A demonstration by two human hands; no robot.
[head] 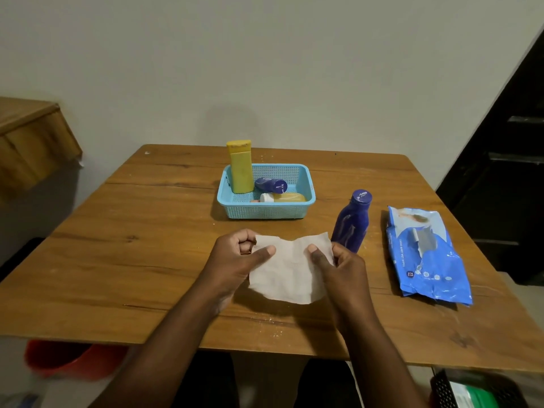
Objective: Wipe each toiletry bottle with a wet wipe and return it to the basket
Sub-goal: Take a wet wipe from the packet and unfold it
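Note:
A white wet wipe (290,272) is spread out above the wooden table (147,245). My left hand (235,260) pinches its upper left edge, and my right hand (338,266) pinches its upper right edge. A dark blue bottle (351,222) stands upright on the table just beyond my right hand. The light blue basket (265,212) sits further back in the middle. Inside it a tall yellow bottle (241,166) stands upright, a small blue bottle (270,184) lies on its side, and a yellowish bottle (284,197) with a white cap lies flat.
A blue wet wipes pack (426,254) lies on the table to the right. A wooden shelf (32,136) juts out at the left. A red tub (67,359) sits on the floor below the table's left corner. A dark door stands at the right.

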